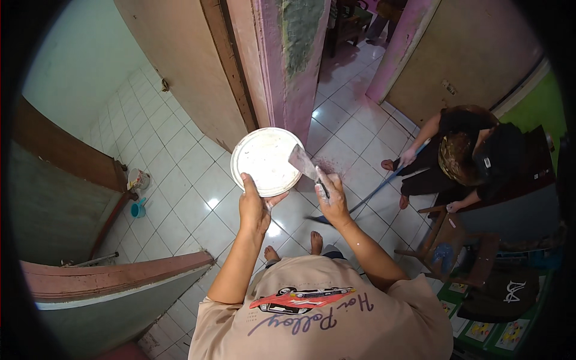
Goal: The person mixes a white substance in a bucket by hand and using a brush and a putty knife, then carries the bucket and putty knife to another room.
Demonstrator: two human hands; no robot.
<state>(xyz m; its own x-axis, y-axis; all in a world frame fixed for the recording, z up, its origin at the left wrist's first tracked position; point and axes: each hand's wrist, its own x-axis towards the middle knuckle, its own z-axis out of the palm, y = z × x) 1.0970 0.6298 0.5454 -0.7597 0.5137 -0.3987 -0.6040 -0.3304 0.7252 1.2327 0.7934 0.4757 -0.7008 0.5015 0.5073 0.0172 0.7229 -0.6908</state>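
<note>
My left hand [255, 204] grips the near rim of a round white bucket lid [264, 159], thumb on top and fingers underneath. Smears and specks mark the lid's face. In my right hand [333, 198] is a putty knife [303, 161], its dark handle wrapped by whitened fingers. The blade, wide and pale with residue, points up and left, its tip overlapping the lid's right edge; whether it touches the lid I cannot tell. Just beyond both hands rises a pink wall corner [287, 72] with a bare grey patch.
To the right, another person [462, 147] holds a long-handled broom [384, 185] beside a wooden chair [447, 243]. A white bucket [138, 179] and a turquoise dipper [138, 208] stand on the tiles at left. A low partition [120, 279] runs along the lower left. Reddish crumbs lie near the wall's foot.
</note>
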